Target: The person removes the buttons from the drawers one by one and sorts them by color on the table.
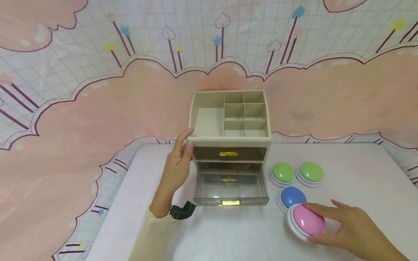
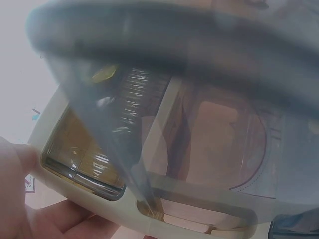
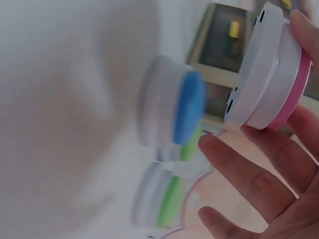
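Note:
A cream drawer organizer [image 1: 228, 142] stands at the middle of the table, its lower smoky drawer [image 1: 231, 201] pulled out. My left hand [image 1: 177, 163] holds the organizer's upper left front corner, index finger by the top rim and thumb at the front. My right hand [image 1: 349, 224] pinches a pink-domed round button [image 1: 308, 219] by its white base. The right wrist view shows that button's white underside [image 3: 256, 64] tilted clear of the table. Just behind it sits a blue-domed button [image 1: 292, 197].
Two green-domed buttons [image 1: 283, 172] stand right of the organizer, behind the blue one. The organizer's top has one large compartment [image 1: 209, 121] and several small ones. Its upper drawer [image 1: 209, 153] is closed. A patterned cloth [image 1: 137, 94] hangs behind the white table [image 1: 228, 235].

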Available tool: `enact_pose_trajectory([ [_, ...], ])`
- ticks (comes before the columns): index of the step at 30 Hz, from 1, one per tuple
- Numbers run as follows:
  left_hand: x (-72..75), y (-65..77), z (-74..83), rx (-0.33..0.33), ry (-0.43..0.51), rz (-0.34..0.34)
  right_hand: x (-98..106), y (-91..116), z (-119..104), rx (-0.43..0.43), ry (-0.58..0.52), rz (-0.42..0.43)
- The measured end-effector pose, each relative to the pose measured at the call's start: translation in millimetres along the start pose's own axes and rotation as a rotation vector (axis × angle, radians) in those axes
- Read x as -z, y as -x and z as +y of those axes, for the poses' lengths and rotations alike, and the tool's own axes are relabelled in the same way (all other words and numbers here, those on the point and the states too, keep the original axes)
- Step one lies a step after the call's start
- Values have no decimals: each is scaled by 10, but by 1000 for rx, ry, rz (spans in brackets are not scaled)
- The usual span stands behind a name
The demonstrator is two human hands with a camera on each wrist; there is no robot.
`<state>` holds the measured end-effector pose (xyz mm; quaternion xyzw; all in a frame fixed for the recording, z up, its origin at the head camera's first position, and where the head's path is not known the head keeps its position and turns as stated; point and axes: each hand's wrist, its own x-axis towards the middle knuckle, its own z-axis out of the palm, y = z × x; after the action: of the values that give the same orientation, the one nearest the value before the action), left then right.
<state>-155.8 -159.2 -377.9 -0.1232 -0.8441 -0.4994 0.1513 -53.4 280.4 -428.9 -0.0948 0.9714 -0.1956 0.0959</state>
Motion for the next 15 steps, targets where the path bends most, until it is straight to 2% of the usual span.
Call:
enact_pose_trajectory([
  [1,1,1,-3,1,0,1,-31,-6,6,-47,7,-69],
  [4,1,1,-6,3,1,2,-113,-19,29,-118,21,-194],
  [8,2,-2,0,1,1,1,-211,-12,76,-112,45,-222],
  [15,-1,3,15,2,4,-3,-320,5,167,-114,1,-238],
])
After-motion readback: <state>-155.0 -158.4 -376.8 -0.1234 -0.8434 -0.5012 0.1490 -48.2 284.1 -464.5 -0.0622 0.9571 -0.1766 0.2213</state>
